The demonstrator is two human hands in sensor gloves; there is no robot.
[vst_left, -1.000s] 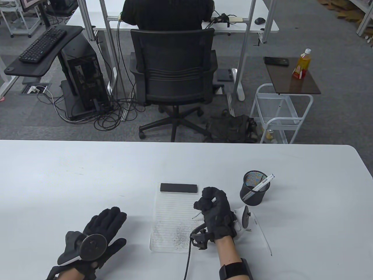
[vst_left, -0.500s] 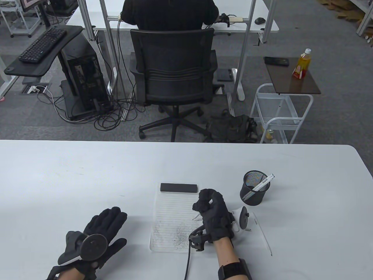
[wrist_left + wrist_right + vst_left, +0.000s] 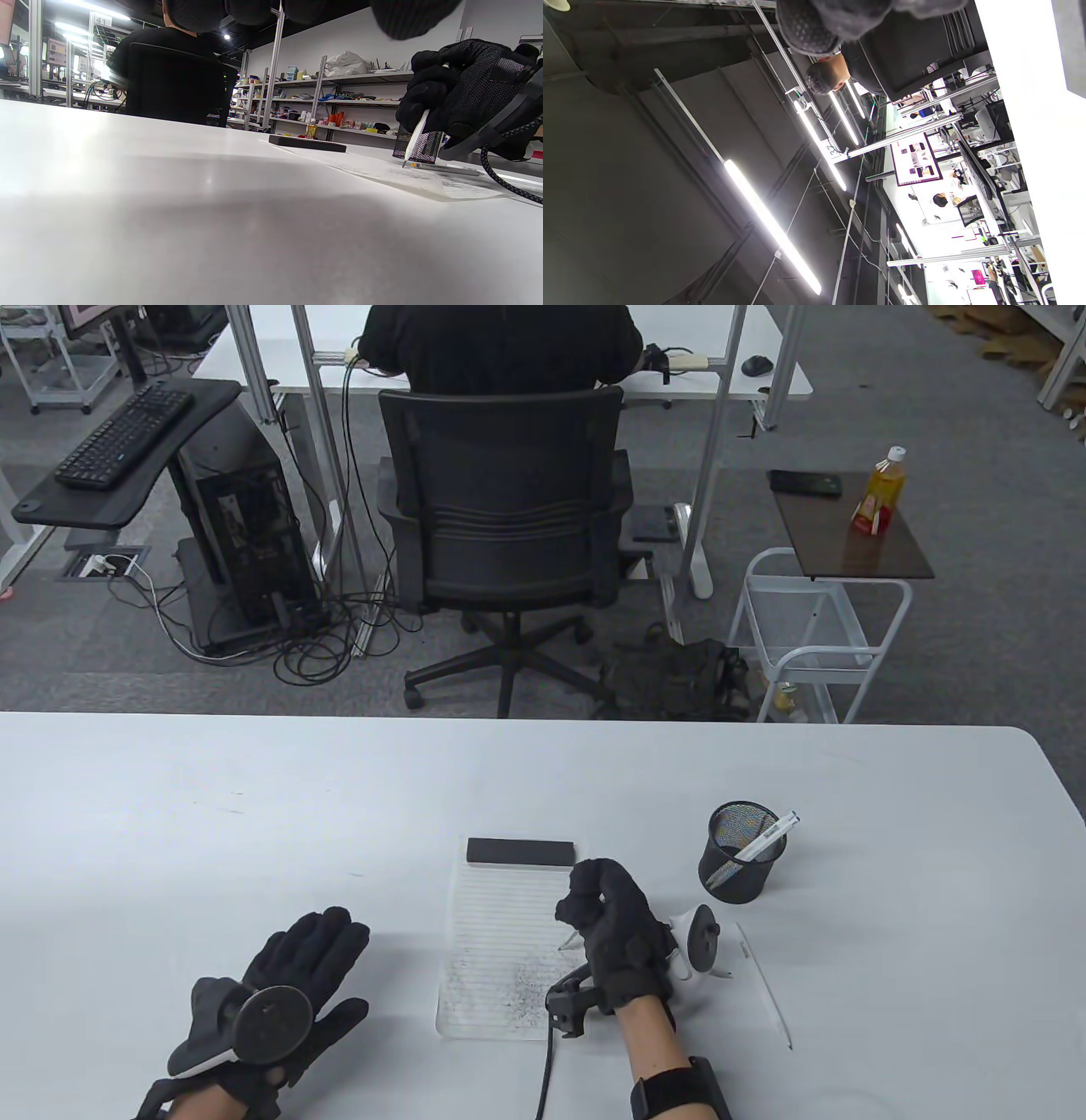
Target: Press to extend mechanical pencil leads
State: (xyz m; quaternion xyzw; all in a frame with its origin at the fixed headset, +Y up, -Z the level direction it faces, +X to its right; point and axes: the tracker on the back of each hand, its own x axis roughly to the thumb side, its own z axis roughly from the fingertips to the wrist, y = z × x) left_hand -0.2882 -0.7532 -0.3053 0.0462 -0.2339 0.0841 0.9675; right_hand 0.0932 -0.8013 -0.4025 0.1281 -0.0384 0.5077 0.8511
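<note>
My right hand grips a white mechanical pencil in a fist, tip down, just above the lined paper. The thumb sits over the pencil's top end. In the table view only the pencil's tip shows below the fist. My left hand lies flat and empty on the table, palm down, left of the paper. A second white pencil lies on the table right of my right hand. Another white pencil stands in a black mesh cup.
A black rectangular block lies across the paper's top edge. Grey scribble marks cover the paper's lower part. A black cable runs from my right wrist to the near edge. The white table extends left and back.
My right hand has shifted slightly left and toward the near edge, and the pencil's top end, visible before, is now covered by the thumb. The left hand has not moved.
</note>
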